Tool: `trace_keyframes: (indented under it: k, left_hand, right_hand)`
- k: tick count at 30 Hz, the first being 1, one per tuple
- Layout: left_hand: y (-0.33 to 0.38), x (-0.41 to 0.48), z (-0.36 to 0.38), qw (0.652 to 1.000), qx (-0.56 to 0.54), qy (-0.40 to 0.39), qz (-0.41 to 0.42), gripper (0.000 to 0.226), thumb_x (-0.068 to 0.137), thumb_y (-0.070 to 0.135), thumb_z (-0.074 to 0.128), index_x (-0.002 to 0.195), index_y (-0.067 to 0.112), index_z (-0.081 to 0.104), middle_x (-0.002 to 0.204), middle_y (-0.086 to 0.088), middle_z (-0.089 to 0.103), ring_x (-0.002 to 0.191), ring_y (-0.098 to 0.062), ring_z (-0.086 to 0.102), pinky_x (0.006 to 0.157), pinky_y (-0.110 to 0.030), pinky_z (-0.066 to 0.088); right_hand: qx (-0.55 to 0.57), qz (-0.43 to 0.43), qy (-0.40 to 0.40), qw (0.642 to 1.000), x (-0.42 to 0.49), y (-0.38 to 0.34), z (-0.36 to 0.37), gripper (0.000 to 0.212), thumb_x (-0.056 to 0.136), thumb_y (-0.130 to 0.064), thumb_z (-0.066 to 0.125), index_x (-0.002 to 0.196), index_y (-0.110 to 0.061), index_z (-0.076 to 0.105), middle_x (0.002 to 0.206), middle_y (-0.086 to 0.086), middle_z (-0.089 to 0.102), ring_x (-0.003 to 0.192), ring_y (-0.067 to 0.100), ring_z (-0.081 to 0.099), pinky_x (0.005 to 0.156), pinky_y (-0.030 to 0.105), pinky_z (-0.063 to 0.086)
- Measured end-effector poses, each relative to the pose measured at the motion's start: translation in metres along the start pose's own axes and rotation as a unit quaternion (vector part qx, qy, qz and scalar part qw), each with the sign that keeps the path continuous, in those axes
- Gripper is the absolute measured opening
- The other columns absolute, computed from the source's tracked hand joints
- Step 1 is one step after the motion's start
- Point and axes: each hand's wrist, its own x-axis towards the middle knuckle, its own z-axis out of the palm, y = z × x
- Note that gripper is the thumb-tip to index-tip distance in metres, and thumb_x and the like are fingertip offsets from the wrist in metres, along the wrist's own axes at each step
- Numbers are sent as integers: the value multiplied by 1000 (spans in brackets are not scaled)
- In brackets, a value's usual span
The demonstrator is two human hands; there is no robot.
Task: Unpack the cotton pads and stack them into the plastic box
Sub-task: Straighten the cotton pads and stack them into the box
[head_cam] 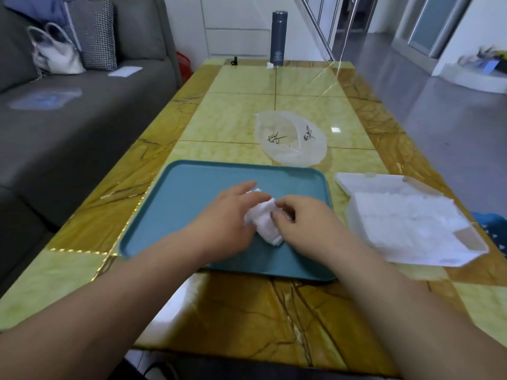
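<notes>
A small heap of white cotton pads [264,219] lies in the middle of a teal tray [192,193]. My left hand [233,215] cups the heap from the left, and my right hand [299,215] pinches it from the right. Both hands touch the pads. To the right of the tray stands the translucent plastic box [406,223] with its lid [359,182] open; white pads fill its inside. Behind the tray lies a crumpled clear plastic bag [290,138] with black print, which looks empty.
The tray, box and bag rest on a glossy yellow-brown tiled table [247,311]. A dark flask [277,38] stands at the far edge. A grey sofa [68,119] with a white handbag runs along the left side.
</notes>
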Motion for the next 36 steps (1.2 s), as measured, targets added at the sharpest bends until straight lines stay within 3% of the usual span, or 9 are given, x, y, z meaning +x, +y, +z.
trace_keyframes:
  k: [5,10,15,18,23,25,28,31,36]
  left_hand:
    - [-5,-11,7,999,-4,25,-45,53,93,13,61,143,29,58,156,4,47,142,-20,45,115,-28,34]
    - [-11,-14,7,997,13,22,-71,59,96,8,53,150,30,50,163,0,37,150,-24,33,121,-32,25]
    - [2,-9,-4,995,10,95,-33,62,90,0,52,147,24,54,166,-1,31,154,-22,23,123,-34,22]
    - [4,-6,0,984,-34,174,-13,58,84,-3,54,137,19,64,154,0,49,143,-22,41,115,-31,33]
    - [11,-2,7,967,-187,158,-71,34,97,27,65,131,30,64,120,17,66,98,1,64,89,-27,54]
    - [22,-3,9,938,-313,104,-111,26,100,34,62,125,27,66,109,10,73,93,-7,70,83,-30,60]
    - [39,-6,6,847,-507,45,-157,26,104,35,56,113,18,74,108,-14,76,101,-31,73,78,-40,64]
    - [42,-6,5,774,-610,16,-170,31,101,35,61,112,10,74,108,-19,77,100,-35,75,76,-40,62]
    - [35,-8,11,779,-615,10,-122,21,99,0,60,117,2,72,109,-20,77,94,-25,74,77,-32,63]
  right_hand:
    - [-12,20,-39,999,-5,-5,6,39,91,-34,66,127,-18,64,108,-2,65,103,23,63,86,34,51]
    - [36,43,-66,996,-4,0,4,20,86,-28,73,105,-23,71,90,-8,68,84,14,64,74,27,51]
    - [138,55,16,989,-6,8,0,4,87,-25,75,86,-21,73,82,-4,73,73,10,65,67,25,51]
    - [254,82,42,963,-6,15,-3,7,90,-23,76,85,-18,74,82,5,75,71,19,66,69,38,58]
    - [411,90,82,903,-13,14,-10,5,95,-12,72,93,-8,73,78,15,73,70,15,68,61,27,58]
    - [429,77,107,893,-16,13,-14,3,95,-11,72,94,-9,73,74,6,73,69,12,69,62,26,59]
    - [435,59,124,890,-20,11,-16,3,94,-9,73,92,-11,74,71,2,71,65,9,67,58,21,55]
    - [432,48,128,891,-22,10,-17,3,94,-9,74,91,-11,75,68,-1,70,63,8,64,57,19,54]
    - [430,66,138,890,-22,12,-19,6,92,-14,77,96,-15,81,85,3,79,75,10,71,63,22,56]
